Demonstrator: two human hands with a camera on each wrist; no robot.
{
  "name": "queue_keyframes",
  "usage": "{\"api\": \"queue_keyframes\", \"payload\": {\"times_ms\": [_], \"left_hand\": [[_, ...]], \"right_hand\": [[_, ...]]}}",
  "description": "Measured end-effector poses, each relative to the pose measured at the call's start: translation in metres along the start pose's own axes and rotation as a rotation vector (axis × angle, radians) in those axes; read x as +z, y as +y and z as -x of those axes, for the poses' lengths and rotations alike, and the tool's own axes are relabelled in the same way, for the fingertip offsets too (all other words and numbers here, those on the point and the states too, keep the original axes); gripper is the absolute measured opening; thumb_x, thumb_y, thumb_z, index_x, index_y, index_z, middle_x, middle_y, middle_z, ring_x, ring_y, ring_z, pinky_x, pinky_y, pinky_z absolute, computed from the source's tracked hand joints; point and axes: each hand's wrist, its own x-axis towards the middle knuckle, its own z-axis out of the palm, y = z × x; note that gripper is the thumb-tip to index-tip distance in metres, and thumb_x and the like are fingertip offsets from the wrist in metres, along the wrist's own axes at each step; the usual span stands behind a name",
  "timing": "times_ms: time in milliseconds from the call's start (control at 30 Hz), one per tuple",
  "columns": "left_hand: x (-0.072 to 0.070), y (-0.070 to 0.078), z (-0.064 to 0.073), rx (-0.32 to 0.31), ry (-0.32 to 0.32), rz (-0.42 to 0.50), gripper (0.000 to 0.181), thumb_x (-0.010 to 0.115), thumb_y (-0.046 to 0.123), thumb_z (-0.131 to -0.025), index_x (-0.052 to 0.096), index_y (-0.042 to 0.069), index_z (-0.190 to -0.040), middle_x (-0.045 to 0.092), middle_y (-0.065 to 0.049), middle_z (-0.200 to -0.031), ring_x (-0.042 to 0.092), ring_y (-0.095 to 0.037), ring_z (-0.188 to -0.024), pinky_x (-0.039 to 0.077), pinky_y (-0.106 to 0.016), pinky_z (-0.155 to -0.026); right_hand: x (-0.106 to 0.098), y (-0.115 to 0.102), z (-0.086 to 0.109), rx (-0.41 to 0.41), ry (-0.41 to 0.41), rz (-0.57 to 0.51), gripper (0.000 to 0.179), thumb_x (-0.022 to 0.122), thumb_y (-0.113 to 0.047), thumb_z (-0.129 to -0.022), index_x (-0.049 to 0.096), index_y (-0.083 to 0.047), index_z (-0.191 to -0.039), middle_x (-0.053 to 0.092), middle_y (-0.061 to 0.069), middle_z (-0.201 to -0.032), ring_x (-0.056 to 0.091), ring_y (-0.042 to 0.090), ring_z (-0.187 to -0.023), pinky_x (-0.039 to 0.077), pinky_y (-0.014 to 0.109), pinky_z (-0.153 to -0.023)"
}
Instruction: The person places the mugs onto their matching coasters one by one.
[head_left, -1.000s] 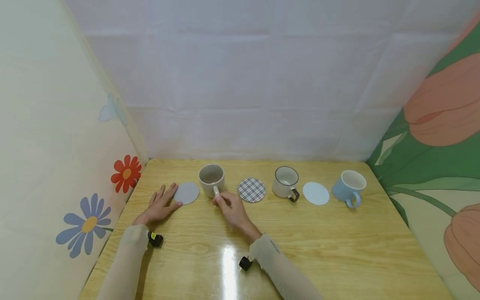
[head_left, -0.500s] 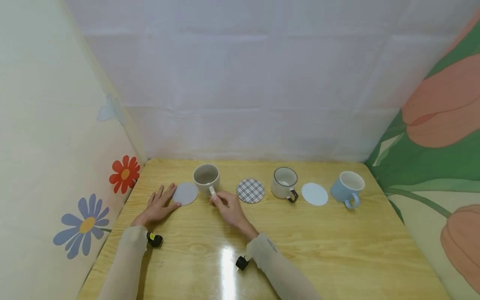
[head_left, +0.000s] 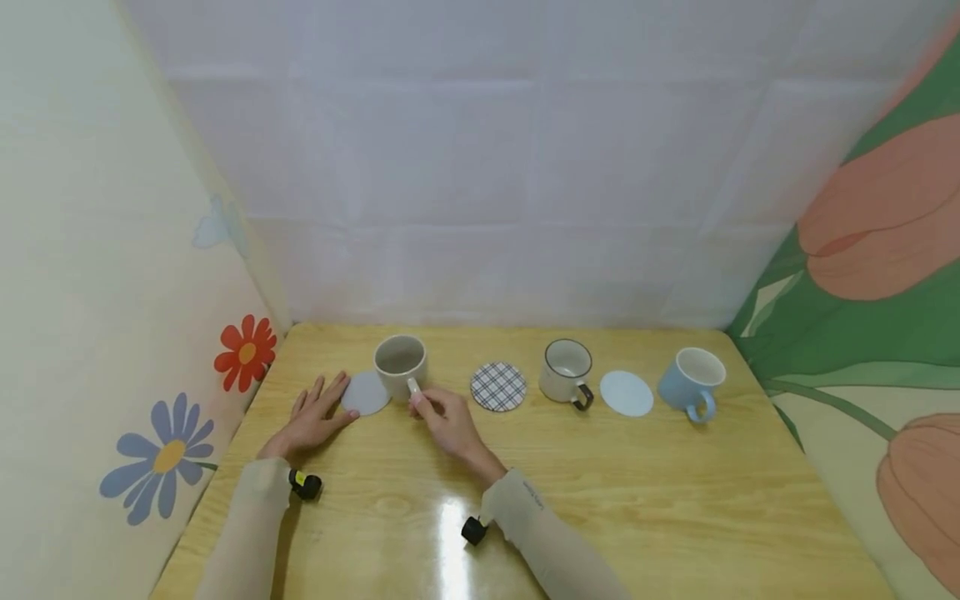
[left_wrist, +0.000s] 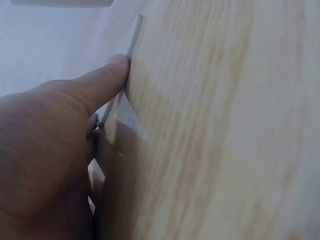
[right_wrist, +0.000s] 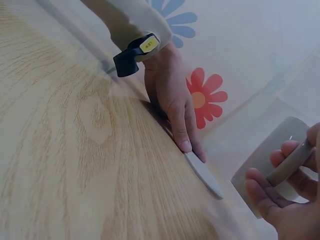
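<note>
By its handle, my right hand (head_left: pixel 450 423) holds a grey-beige mug (head_left: pixel 400 360) upright. In the head view the mug overlaps the right edge of a plain grey round coaster (head_left: pixel 363 395). The right wrist view shows the mug's base (right_wrist: pixel 245 201) raised off the table, beside the coaster (right_wrist: pixel 204 175). My left hand (head_left: pixel 311 423) lies on the table with fingers spread, thumb and fingertips at the coaster's left edge. In the left wrist view its thumb (left_wrist: pixel 102 82) touches the coaster's rim (left_wrist: pixel 134 37); the other fingers are mostly hidden.
Rightward along the wooden table (head_left: pixel 420 492) lie a plaid coaster (head_left: pixel 498 387), a white mug with dark rim and handle (head_left: pixel 564 375), a pale blue-white coaster (head_left: pixel 626 393) and a light blue mug (head_left: pixel 684 387). Cloth walls enclose the back and sides.
My right hand has carried the grey-beige mug leftward, from right of the grey coaster to overlapping its right edge. The left hand has stayed at the coaster.
</note>
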Motion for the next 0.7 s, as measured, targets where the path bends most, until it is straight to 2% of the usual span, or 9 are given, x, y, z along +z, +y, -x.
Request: {"api": "queue_keyframes", "payload": {"times_ms": [233,333,433,500,567,700], "left_hand": [[0.002,-0.008,-0.008,0.018,0.016,-0.066,0.086,0.061,0.053,-0.106,0.021,0.015,-0.172,0.010,-0.014,-0.181,-0.011,-0.048,-0.164,-0.014,-0.069,-0.128],[0.001,-0.011,-0.005,0.003,0.002,-0.066,0.088,0.061,0.054,-0.106,0.019,0.014,-0.172,0.008,-0.015,-0.181,-0.012,-0.048,-0.164,-0.016,-0.070,-0.127],[-0.001,-0.007,0.001,-0.022,-0.002,-0.067,0.087,0.063,0.050,-0.106,0.021,0.011,-0.171,0.009,-0.017,-0.180,-0.012,-0.048,-0.164,-0.016,-0.069,-0.127],[-0.003,-0.002,0.004,-0.023,-0.004,-0.053,0.086,0.064,0.047,-0.106,0.022,0.009,-0.171,0.009,-0.018,-0.180,-0.012,-0.049,-0.164,-0.016,-0.070,-0.127],[-0.001,0.001,0.003,-0.012,0.013,-0.042,0.085,0.066,0.045,-0.105,0.025,0.009,-0.170,0.011,-0.017,-0.180,-0.011,-0.050,-0.164,-0.016,-0.070,-0.127],[0.002,-0.004,-0.001,0.029,0.026,-0.036,0.085,0.064,0.049,-0.105,0.023,0.014,-0.172,0.010,-0.013,-0.180,-0.012,-0.048,-0.164,-0.017,-0.070,-0.126]], "right_hand": [[0.003,0.001,-0.005,-0.007,0.012,0.005,0.029,0.059,-0.014,-0.109,0.075,0.007,-0.098,0.078,0.021,-0.099,0.075,0.029,-0.093,0.061,0.023,-0.086],[0.007,0.003,-0.007,-0.026,-0.004,0.012,0.029,0.058,-0.013,-0.109,0.076,0.007,-0.098,0.078,0.021,-0.098,0.075,0.032,-0.092,0.060,0.023,-0.085],[0.011,0.003,-0.008,-0.022,-0.022,0.021,0.029,0.058,-0.013,-0.109,0.076,0.007,-0.098,0.078,0.021,-0.098,0.075,0.036,-0.093,0.060,0.023,-0.085],[0.013,0.003,-0.009,-0.009,-0.027,0.030,0.029,0.058,-0.014,-0.109,0.077,0.006,-0.099,0.079,0.019,-0.098,0.075,0.035,-0.093,0.059,0.022,-0.085],[0.012,0.002,-0.010,0.003,-0.025,0.031,0.030,0.057,-0.015,-0.109,0.077,0.005,-0.099,0.079,0.018,-0.099,0.075,0.031,-0.093,0.060,0.023,-0.086],[0.011,0.002,-0.013,0.002,-0.029,0.006,0.031,0.057,-0.014,-0.110,0.076,0.008,-0.100,0.078,0.022,-0.100,0.076,0.030,-0.093,0.061,0.022,-0.086]]}}
